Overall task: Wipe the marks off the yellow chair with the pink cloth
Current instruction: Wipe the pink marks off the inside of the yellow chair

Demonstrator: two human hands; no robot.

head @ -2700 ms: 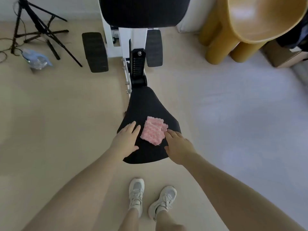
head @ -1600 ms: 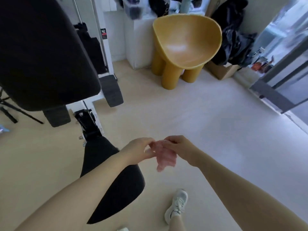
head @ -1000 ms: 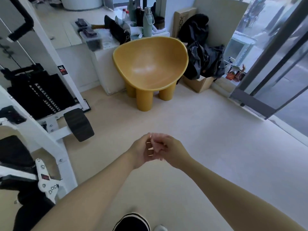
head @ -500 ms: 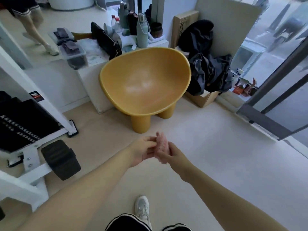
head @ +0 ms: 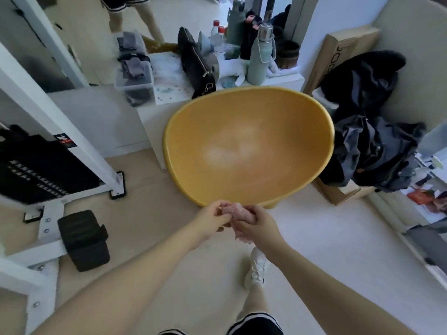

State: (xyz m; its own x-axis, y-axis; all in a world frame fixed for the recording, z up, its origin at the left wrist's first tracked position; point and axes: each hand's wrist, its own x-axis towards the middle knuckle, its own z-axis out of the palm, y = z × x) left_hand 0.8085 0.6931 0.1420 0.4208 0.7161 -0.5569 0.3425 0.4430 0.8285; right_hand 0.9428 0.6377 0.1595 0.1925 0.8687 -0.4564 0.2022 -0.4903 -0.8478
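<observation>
Both hands, left hand (head: 212,217) and right hand (head: 254,223), are closed around the bunched pink cloth (head: 235,213), held just before the yellow chair (head: 246,146) rim.

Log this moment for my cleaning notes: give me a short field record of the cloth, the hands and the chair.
cloth: pink cloth, bunched between both hands
left hand: closed on the cloth
right hand: closed on the cloth
chair: yellow chair, right in front of the hands
seat: pale patch in the middle
contact: cloth not on the seat yet
beside chair: dark clothes to its right
</observation>
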